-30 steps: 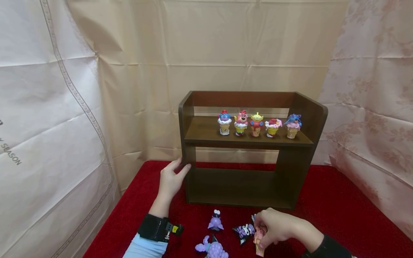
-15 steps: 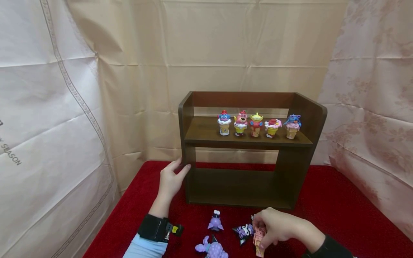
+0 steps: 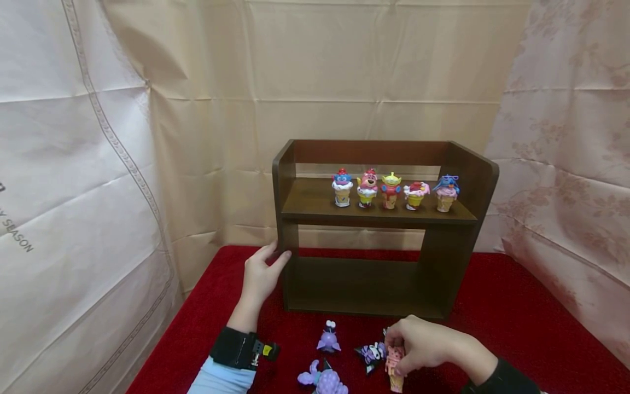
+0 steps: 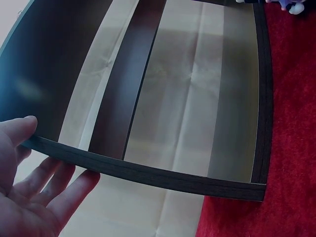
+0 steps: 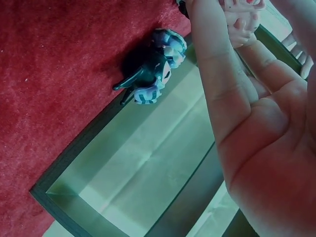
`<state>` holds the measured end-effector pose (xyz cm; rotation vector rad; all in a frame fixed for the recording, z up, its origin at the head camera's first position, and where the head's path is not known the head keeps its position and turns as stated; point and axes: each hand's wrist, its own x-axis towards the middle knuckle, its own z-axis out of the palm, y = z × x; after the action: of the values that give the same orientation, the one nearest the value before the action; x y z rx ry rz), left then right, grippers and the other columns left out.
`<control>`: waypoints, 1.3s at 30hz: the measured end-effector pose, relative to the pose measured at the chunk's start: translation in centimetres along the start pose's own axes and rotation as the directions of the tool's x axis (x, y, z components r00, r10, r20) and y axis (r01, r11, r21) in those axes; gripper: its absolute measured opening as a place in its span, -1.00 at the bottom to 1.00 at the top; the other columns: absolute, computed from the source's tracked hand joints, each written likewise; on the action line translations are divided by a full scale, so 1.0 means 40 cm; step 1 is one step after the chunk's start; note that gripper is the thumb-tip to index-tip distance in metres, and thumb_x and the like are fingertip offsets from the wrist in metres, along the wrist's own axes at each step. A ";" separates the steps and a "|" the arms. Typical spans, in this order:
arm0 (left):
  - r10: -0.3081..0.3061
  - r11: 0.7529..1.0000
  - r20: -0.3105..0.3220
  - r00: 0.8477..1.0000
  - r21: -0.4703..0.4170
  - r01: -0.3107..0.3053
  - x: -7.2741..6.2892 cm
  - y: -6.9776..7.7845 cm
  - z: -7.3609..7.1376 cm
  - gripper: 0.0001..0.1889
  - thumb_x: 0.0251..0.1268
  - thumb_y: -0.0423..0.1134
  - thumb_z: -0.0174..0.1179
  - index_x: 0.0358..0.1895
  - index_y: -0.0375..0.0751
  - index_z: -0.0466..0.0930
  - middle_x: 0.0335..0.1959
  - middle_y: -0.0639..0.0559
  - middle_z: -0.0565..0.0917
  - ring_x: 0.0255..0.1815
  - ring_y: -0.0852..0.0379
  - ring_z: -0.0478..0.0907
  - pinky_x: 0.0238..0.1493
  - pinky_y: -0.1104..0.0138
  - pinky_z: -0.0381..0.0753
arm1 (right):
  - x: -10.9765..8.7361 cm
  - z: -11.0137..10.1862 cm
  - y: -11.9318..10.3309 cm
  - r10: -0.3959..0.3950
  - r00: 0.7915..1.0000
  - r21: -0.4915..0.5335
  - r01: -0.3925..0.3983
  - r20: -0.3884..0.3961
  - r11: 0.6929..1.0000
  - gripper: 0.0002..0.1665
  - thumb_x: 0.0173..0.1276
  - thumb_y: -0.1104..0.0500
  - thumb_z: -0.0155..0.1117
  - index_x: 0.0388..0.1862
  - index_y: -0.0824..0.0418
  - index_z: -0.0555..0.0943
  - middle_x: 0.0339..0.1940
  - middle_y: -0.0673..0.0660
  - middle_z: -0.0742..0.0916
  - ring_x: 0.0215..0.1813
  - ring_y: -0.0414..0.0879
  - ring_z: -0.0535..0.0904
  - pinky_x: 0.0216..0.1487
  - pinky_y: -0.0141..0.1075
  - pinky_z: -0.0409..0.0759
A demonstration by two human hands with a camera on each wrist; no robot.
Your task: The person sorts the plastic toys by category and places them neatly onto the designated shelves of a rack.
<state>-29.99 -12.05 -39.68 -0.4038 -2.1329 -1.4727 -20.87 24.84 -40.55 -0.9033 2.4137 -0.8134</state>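
Observation:
My left hand (image 3: 261, 276) holds the left side panel of a dark brown two-tier shelf (image 3: 379, 220); in the left wrist view its thumb lies on one side of the panel edge (image 4: 163, 178) and its fingers on the other. Low in the head view, my right hand (image 3: 425, 342) pinches a pink ice-cream-cone figurine (image 3: 395, 369) by its upper part, over the red cloth. The fingers partly cover this figurine. Just left of it lies a purple-and-black figurine (image 3: 372, 354), seen also in the right wrist view (image 5: 157, 66).
Several ice-cream-cone figurines (image 3: 390, 191) stand in a row on the upper tier. A small purple figurine (image 3: 328, 338) is in front of the shelf, with a larger purple one (image 3: 328, 380) nearer me. Red cloth (image 3: 517, 306) covers the table, and draped sheets (image 3: 384, 71) hang around it.
The right hand has shifted very slightly, and more of the pink figurine shows below its fingers. The left hand keeps its place on the shelf.

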 end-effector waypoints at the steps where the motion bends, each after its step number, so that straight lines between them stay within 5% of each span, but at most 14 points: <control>1: 0.002 1.000 0.000 1.000 0.000 -0.002 0.000 0.000 0.000 -0.56 0.41 -0.21 0.33 0.32 -0.15 0.62 0.19 -0.08 0.68 0.16 -0.05 0.65 0.05 0.04 0.69 | 0.000 -0.001 -0.001 -0.010 1.000 -0.006 0.010 -0.002 1.000 -0.73 0.19 0.13 0.57 -0.14 0.03 0.72 -0.42 -0.15 0.66 -0.48 -0.34 0.44 -0.49 -0.45 0.49; 8: 0.009 1.000 0.004 1.000 -0.007 -0.009 0.001 -0.007 0.002 -0.54 0.40 -0.24 0.34 0.32 -0.24 0.59 0.21 -0.15 0.66 0.18 -0.16 0.63 0.07 0.02 0.68 | 0.000 -0.014 -0.008 -0.051 0.997 -0.069 0.047 -0.058 0.996 -0.69 0.22 0.15 0.54 -0.06 0.07 0.71 -0.38 -0.18 0.65 -0.52 -0.34 0.47 -0.50 -0.43 0.54; 13: 0.000 1.000 0.002 1.000 -0.012 0.000 0.001 -0.006 0.001 -0.55 0.41 -0.24 0.33 0.32 -0.22 0.60 0.21 -0.16 0.66 0.18 -0.15 0.63 0.07 0.01 0.68 | -0.004 -0.036 -0.017 -0.095 0.987 -0.118 0.080 -0.127 0.990 -0.65 0.27 0.11 0.52 0.02 0.07 0.69 -0.25 -0.19 0.64 -0.36 -0.29 0.55 -0.36 -0.39 0.62; 29: -0.002 1.000 -0.002 1.000 0.011 0.002 0.001 -0.006 -0.001 -0.54 0.40 -0.21 0.34 0.33 -0.14 0.60 0.22 -0.10 0.66 0.19 -0.05 0.63 0.09 0.05 0.67 | -0.015 -0.092 -0.074 -0.210 0.919 -0.193 0.151 -0.334 0.970 -0.58 0.32 0.12 0.50 0.14 0.01 0.63 -0.05 -0.08 0.65 -0.16 -0.19 0.60 -0.21 -0.37 0.71; 39: 0.003 1.000 -0.004 1.000 0.010 -0.003 0.002 -0.007 0.000 -0.55 0.39 -0.21 0.35 0.32 -0.13 0.61 0.21 -0.10 0.67 0.18 -0.05 0.64 0.08 0.05 0.68 | -0.017 -0.129 -0.116 -0.309 0.846 -0.291 0.193 -0.435 0.937 -0.46 0.24 0.28 0.54 0.19 0.06 0.60 0.00 -0.05 0.67 -0.14 -0.16 0.64 -0.20 -0.26 0.74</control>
<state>-30.20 -12.14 -39.85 -0.3997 -2.1350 -1.4590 -21.30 24.39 -33.60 -1.2605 2.9087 -0.9450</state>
